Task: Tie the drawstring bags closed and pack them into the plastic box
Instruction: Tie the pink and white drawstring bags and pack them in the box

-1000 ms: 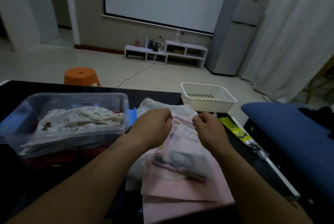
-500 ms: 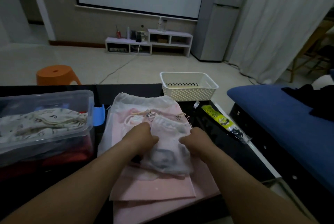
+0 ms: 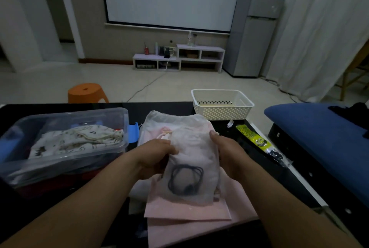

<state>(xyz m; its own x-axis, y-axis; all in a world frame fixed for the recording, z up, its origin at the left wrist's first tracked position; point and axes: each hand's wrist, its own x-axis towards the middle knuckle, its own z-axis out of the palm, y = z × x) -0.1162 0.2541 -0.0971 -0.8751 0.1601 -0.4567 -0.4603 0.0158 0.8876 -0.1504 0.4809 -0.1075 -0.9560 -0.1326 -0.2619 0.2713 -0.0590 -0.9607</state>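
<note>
Sheer drawstring bag (image 3: 192,153), left hand (image 3: 153,157) and right hand (image 3: 228,155) grip its sides, plastic box (image 3: 124,119) left, white basket (image 3: 221,110) beyond

Pale pinks and whites on a glossy black table (image 3: 159,107)

The sheer white drawstring bag (image 3: 194,147) shows a black coiled cord (image 3: 185,179) through its cloth, over plain pink flat pouches (image 3: 187,211). The clear plastic box (image 3: 123,119) has a blue clip (image 3: 133,132) and holds a cream cloth bag (image 3: 75,139) printed with small dark figures. There are also a white plastic basket (image 3: 221,111) patterned with round holes, an orange round stool (image 3: 85,92) and a yellow-green packet (image 3: 253,139) with dark print.
</note>
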